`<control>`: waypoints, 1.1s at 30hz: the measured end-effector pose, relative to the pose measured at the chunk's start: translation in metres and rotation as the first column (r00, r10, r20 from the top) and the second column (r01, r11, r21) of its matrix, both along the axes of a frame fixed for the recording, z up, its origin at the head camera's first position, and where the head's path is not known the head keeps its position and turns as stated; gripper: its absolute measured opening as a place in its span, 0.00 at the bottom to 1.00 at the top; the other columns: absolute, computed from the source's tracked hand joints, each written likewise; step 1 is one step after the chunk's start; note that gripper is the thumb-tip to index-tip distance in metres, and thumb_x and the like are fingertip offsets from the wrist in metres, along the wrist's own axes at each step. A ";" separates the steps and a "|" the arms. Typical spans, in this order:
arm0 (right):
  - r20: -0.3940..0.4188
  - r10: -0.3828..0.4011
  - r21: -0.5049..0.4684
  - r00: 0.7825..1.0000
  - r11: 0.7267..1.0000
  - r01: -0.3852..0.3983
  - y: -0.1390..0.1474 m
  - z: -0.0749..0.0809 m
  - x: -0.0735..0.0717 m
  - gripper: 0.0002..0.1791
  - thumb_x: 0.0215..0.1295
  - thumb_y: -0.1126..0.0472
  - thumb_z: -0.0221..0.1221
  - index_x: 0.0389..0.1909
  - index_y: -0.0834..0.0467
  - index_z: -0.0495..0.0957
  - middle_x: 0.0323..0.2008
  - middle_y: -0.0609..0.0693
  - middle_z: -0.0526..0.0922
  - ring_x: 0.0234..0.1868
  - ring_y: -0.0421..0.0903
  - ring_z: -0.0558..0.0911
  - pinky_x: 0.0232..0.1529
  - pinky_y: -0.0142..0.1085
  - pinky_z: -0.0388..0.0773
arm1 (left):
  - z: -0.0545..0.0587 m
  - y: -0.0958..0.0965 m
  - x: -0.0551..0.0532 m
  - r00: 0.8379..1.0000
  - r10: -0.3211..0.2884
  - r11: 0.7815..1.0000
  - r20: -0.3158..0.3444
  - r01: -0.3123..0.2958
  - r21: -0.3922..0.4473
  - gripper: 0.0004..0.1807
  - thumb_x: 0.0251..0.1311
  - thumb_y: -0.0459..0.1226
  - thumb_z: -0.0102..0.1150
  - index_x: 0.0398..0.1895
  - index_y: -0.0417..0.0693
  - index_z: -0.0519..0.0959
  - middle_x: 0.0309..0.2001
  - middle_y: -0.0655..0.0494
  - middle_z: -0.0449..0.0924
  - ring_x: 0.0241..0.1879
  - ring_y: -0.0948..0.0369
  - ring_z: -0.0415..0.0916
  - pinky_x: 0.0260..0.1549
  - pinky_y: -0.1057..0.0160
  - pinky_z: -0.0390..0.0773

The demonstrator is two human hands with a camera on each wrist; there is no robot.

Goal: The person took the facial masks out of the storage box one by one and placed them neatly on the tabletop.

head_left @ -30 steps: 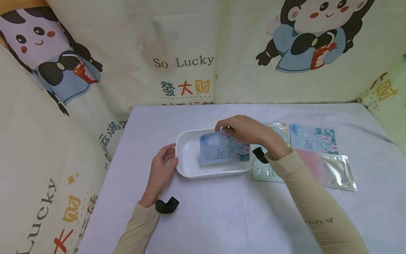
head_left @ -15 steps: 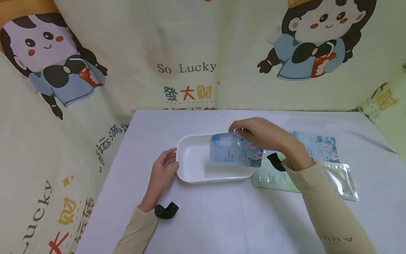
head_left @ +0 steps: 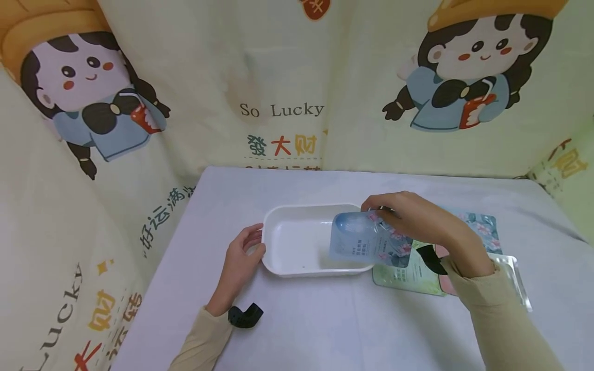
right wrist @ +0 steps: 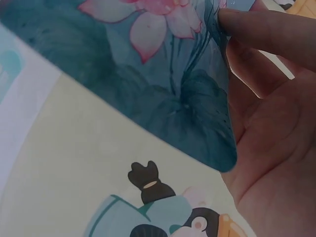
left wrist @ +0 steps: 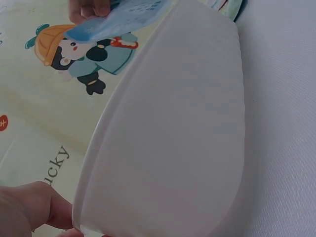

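Note:
A white rectangular plastic tray sits on the table. My left hand holds its left end by the rim, and in the left wrist view the thumb and fingers are at that rim. My right hand pinches the top edge of a blue sheet mask packet printed with pink flowers. This packet hangs tilted over the right end of the tray, overlapping its rim in the head view. Close up in the right wrist view, the thumb presses on the packet's flowered face.
Right of the tray lie a green packet, a pink one with a silver end, and another blue flowered packet, partly hidden by the right arm. A cartoon-printed curtain hangs behind the white-covered table.
My right hand has carried the blue packet rightward, from over the tray's middle to its right end. The left hand keeps its hold on the rim. The head view has tilted up slightly.

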State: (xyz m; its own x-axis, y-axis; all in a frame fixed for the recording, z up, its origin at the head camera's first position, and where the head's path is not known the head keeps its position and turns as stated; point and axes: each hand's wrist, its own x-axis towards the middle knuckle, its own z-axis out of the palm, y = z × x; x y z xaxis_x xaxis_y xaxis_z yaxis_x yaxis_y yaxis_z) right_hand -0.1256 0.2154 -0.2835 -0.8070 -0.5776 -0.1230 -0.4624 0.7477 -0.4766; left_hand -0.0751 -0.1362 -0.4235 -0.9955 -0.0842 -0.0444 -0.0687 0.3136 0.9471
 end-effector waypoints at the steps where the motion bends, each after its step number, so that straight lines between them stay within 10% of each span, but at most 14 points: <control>1: -0.002 0.001 -0.003 1.000 1.000 -0.001 0.003 -0.001 0.002 0.17 0.70 0.68 0.55 0.55 0.50 0.80 0.51 0.48 0.83 0.45 0.45 0.79 0.41 0.39 0.82 | 0.000 0.000 0.001 1.000 -0.001 1.000 0.003 0.001 -0.005 0.26 0.62 0.31 0.55 0.65 0.50 0.73 0.59 0.48 0.78 0.58 0.55 0.77 0.57 0.51 0.77; 21: 0.071 -0.007 -0.003 0.997 1.000 0.007 0.046 -0.020 0.030 0.15 0.69 0.67 0.57 0.52 0.48 0.79 0.48 0.46 0.82 0.40 0.41 0.78 0.30 0.29 0.80 | -0.002 0.004 0.007 1.000 0.013 0.999 -0.001 -0.013 -0.032 0.24 0.63 0.32 0.55 0.64 0.50 0.74 0.58 0.49 0.79 0.57 0.55 0.77 0.56 0.51 0.79; 33: 0.159 0.020 0.029 0.987 0.999 -0.025 0.060 -0.033 0.033 0.14 0.70 0.63 0.58 0.53 0.46 0.79 0.48 0.41 0.81 0.42 0.38 0.77 0.42 0.32 0.82 | 0.002 0.004 0.005 1.000 0.028 0.999 -0.010 -0.028 -0.034 0.25 0.62 0.31 0.55 0.64 0.50 0.73 0.58 0.48 0.78 0.58 0.54 0.77 0.57 0.52 0.79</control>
